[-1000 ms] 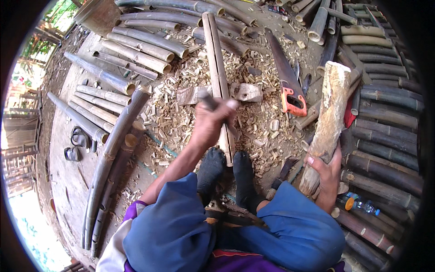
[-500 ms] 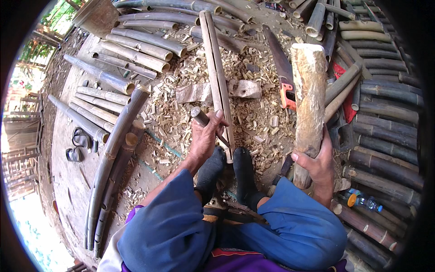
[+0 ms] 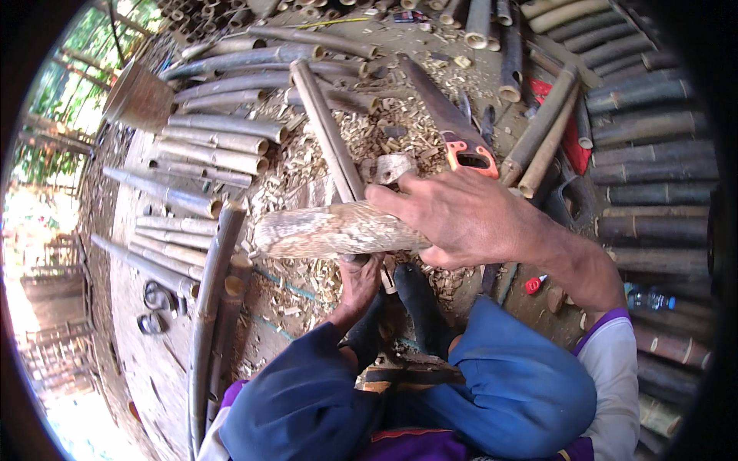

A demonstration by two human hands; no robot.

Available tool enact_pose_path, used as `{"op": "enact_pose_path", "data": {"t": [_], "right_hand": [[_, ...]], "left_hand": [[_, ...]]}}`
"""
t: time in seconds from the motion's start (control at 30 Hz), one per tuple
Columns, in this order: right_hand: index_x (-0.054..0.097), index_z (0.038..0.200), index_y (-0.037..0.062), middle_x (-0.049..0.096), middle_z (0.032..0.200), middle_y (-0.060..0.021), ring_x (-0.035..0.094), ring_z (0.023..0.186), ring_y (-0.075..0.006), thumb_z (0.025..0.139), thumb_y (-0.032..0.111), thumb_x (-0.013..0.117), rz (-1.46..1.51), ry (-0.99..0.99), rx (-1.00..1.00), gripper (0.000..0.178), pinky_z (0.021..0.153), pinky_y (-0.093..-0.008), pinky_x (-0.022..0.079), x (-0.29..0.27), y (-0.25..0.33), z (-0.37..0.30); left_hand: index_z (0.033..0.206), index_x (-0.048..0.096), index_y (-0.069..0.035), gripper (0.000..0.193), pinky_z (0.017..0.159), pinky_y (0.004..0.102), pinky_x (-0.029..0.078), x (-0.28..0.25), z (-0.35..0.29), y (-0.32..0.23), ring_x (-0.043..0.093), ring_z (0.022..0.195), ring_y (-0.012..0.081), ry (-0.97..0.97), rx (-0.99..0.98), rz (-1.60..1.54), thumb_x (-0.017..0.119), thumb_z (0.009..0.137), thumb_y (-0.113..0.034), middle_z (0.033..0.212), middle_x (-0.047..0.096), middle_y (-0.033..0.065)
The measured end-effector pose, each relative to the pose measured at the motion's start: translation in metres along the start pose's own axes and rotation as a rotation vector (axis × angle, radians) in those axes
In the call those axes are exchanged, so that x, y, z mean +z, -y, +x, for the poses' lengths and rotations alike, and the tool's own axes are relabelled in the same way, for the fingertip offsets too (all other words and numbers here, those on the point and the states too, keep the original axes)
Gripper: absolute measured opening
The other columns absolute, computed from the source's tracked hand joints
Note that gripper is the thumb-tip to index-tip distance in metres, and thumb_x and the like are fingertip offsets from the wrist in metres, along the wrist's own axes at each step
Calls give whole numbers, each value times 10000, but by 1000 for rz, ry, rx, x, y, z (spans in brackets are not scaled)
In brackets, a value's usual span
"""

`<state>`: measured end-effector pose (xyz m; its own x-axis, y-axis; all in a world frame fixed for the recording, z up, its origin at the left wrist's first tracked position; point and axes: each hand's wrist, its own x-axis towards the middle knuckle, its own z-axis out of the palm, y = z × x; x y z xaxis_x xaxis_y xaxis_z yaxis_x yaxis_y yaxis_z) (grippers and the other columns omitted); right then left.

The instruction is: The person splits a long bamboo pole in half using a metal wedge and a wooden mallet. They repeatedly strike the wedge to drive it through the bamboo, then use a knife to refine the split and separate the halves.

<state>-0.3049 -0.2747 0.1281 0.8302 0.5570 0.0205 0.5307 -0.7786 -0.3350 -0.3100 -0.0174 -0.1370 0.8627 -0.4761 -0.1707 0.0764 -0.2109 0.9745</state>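
Observation:
A thick wooden mallet (image 3: pixel 323 232) lies crosswise in front of me, and my right hand (image 3: pixel 469 219) is closed round its narrower end. Beneath it my left hand (image 3: pixel 360 286) is partly covered, its fingers closed on a chisel that the mallet now almost wholly hides. A slotted bamboo pole (image 3: pixel 327 127) runs away from me, its near end between my dark-socked feet (image 3: pixel 419 303). Whether the chisel's tip touches the pole, or the mallet touches the chisel, I cannot tell.
Wood chips (image 3: pixel 369 134) litter the ground round the pole. A handsaw (image 3: pixel 438 107) with an orange handle lies beyond my right hand. Bamboo lengths (image 3: pixel 223 142) lie at the left, and more bamboo (image 3: pixel 653 192) lines the right side. A bucket (image 3: pixel 142 96) stands far left.
My right hand has swung the mallet from upright at the right to crosswise over my left hand. The view has shifted a little.

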Motion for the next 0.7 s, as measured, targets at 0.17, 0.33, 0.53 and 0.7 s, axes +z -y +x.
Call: {"op": "enact_pose_path", "data": {"t": [0.17, 0.33, 0.53, 0.7], "right_hand": [[357, 1544, 28, 581, 1080, -170, 649, 854, -293, 708, 126, 854, 287, -230, 4, 978, 771, -422, 582, -10, 22, 16], [342, 1480, 15, 472, 845, -93, 550, 636, -223, 719, 122, 836, 60, -221, -124, 913, 550, -414, 554, 41, -2, -19], [386, 1498, 21, 590, 1097, -177, 688, 850, -338, 705, 162, 883, 397, -226, 89, 947, 732, -456, 597, 0, 22, -7], [396, 1447, 12, 603, 1018, -196, 701, 915, -346, 748, 129, 837, 295, 36, 119, 835, 728, -436, 585, 48, 6, -20]], "left_hand": [[1300, 646, -106, 372, 1008, 522, 433, -7, -15, -4, 612, 1200, 342, -36, -32, -109, 561, 939, -88, 1250, 686, 142], [1187, 690, -18, 266, 1027, 482, 453, -1, -10, 6, 635, 1150, 354, 29, 178, 292, 604, 944, -82, 1204, 699, 177], [1165, 718, -53, 262, 1042, 543, 436, -13, -16, -15, 612, 1175, 380, 25, 290, 720, 615, 935, -126, 1178, 703, 169], [1206, 706, -32, 264, 1025, 492, 501, -12, -7, -41, 648, 1144, 369, 225, 165, 525, 657, 959, -115, 1205, 695, 189]]}}
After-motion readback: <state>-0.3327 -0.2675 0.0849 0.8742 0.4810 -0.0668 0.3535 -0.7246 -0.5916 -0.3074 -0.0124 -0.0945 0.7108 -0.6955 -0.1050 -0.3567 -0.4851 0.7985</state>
